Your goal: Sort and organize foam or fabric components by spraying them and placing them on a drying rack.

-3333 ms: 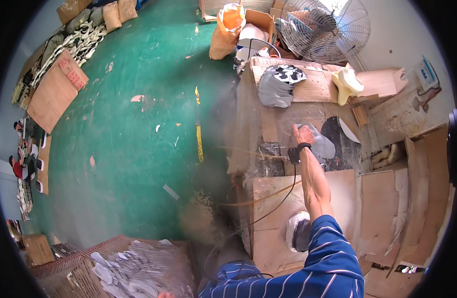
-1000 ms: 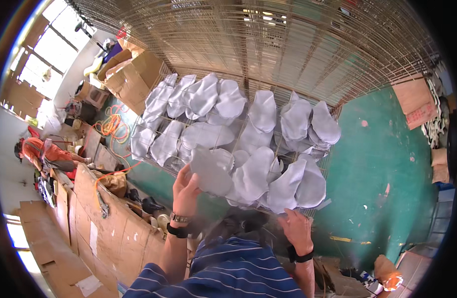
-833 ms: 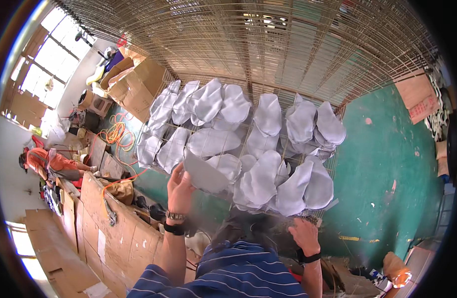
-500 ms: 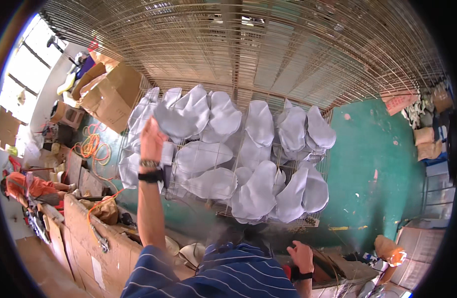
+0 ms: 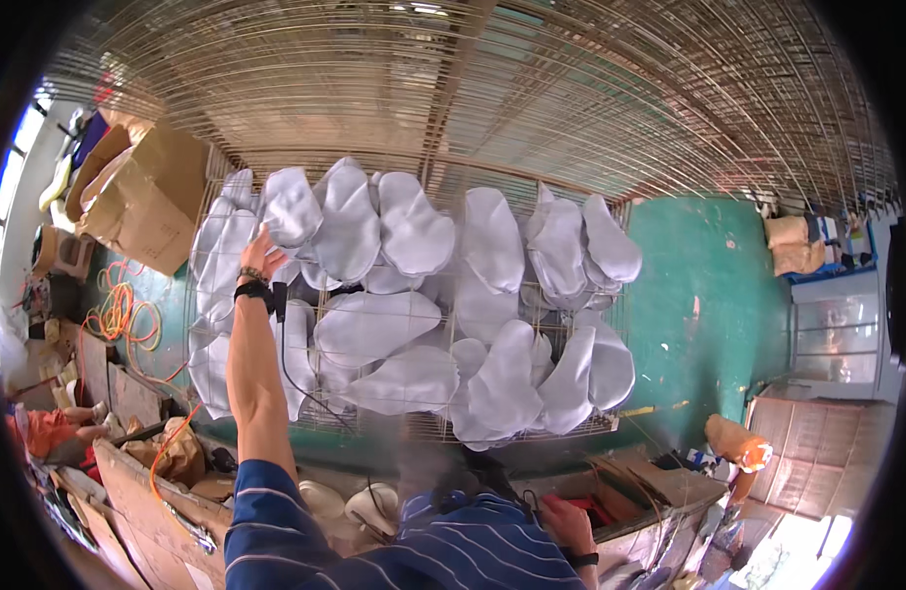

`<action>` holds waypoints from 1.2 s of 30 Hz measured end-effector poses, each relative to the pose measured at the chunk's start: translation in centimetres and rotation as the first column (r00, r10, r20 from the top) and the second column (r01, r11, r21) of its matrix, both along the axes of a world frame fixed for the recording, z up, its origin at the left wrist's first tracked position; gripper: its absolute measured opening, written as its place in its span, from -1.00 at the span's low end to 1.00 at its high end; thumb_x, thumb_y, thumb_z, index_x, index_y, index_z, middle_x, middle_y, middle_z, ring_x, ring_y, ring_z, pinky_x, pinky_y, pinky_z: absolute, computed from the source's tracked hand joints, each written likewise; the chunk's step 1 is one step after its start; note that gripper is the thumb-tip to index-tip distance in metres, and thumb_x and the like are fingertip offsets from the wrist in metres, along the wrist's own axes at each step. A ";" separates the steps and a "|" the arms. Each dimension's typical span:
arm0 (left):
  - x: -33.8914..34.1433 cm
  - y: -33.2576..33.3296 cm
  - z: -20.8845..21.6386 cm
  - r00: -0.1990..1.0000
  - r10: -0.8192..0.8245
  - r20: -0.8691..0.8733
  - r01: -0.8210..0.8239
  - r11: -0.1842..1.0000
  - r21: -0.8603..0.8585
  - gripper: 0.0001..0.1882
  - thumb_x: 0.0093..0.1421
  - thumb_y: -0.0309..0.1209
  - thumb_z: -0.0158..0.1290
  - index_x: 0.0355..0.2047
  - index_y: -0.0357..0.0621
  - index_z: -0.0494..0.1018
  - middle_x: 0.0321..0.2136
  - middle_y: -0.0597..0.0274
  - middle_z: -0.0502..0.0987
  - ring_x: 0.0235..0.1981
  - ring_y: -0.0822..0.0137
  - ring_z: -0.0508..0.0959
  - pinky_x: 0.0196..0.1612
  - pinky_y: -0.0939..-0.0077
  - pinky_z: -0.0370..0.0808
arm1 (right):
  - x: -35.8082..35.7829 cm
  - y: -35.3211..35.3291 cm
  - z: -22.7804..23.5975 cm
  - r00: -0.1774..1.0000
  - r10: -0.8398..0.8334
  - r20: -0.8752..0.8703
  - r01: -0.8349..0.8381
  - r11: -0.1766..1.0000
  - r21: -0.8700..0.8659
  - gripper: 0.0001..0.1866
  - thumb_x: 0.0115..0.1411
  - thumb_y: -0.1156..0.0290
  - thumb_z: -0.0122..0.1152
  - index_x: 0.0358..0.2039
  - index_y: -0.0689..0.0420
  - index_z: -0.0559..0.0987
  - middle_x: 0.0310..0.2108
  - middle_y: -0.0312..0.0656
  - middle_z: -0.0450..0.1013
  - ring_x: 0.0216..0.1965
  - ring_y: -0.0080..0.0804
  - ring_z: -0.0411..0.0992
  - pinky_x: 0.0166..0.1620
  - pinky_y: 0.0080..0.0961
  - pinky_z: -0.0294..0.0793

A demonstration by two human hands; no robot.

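My left hand is at the far left of a wire rack. Its fingers close on the lower edge of a pale grey, sole-shaped piece. Several similar pieces lie across the rack in overlapping rows, such as a broad one nearer me. A black strap circles my left wrist, and a thin dark cable hangs beside it. My right hand is low by my waist, right of the striped shirt. Its fingers look curled, and what they hold is hidden.
A wire-grid panel rises beyond the rack. Cardboard boxes and orange hose coils are at left, where another person in orange is partly visible. Wooden bins stand near me. Green floor extends to the right.
The piece at my left hand has come to lie on the rack's far-left part, more upright. My left arm now reaches farther; my right hand has drawn in toward my waist. The view has shifted.
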State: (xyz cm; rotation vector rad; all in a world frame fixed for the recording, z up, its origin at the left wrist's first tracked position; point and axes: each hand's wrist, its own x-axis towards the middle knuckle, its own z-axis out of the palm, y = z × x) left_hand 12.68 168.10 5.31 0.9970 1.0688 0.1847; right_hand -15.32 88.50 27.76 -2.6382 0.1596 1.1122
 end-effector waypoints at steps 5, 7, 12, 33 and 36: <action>-1.6 -0.2 -2.7 0.993 0.080 0.092 -0.070 0.992 -0.100 -0.08 0.14 0.16 0.29 0.28 -0.25 0.27 0.21 0.01 0.33 0.09 -0.04 0.46 0.11 -0.04 0.52 | 0.5 1.9 -0.5 0.999 -0.025 0.047 0.024 0.999 0.029 -0.53 0.17 0.11 0.25 -0.02 0.16 0.63 -0.23 0.07 0.61 -0.14 0.08 0.58 -0.08 -0.11 0.56; -2.2 0.4 -3.1 0.991 0.091 0.098 -0.081 0.991 -0.103 -0.05 0.14 0.15 0.30 0.31 -0.25 0.23 0.24 -0.01 0.29 0.10 -0.06 0.46 0.13 -0.03 0.50 | 0.9 2.7 -0.9 0.998 -0.026 0.052 0.024 0.999 0.045 -0.54 0.16 0.12 0.26 -0.03 0.16 0.63 -0.25 0.07 0.61 -0.16 0.09 0.58 -0.08 -0.10 0.56; -1.1 -2.3 -3.4 0.984 0.141 0.113 -0.125 0.983 -0.135 -0.11 0.15 0.10 0.32 0.26 -0.29 0.28 0.14 0.02 0.37 0.00 0.02 0.50 0.08 -0.02 0.52 | 1.1 3.4 -0.7 0.997 -0.067 0.046 0.066 0.998 0.025 -0.56 0.15 0.17 0.23 -0.03 0.16 0.63 -0.29 0.10 0.61 -0.19 0.11 0.58 -0.09 -0.08 0.56; 0.9 -6.1 -1.9 0.916 0.387 0.105 -0.396 0.914 0.088 -0.25 0.06 0.26 0.30 -0.30 -0.30 0.42 -0.45 0.27 0.37 -0.63 0.41 0.32 -0.37 0.04 0.70 | -0.2 3.3 -2.1 0.990 -0.104 0.100 0.098 0.993 0.064 -0.53 0.14 0.09 0.24 -0.04 0.14 0.66 -0.32 0.10 0.62 -0.21 0.08 0.60 -0.13 -0.08 0.57; 1.5 -6.1 -2.9 0.879 0.476 0.031 -0.462 0.835 0.299 -0.07 0.00 0.31 0.30 -0.04 -0.38 0.38 -0.15 -0.06 0.45 -0.19 0.01 0.51 -0.28 -0.11 0.66 | -0.5 2.9 -3.2 0.990 -0.081 0.114 0.074 0.995 0.069 -0.56 0.16 0.10 0.22 -0.06 0.12 0.66 -0.32 0.12 0.62 -0.22 0.09 0.60 -0.13 -0.06 0.57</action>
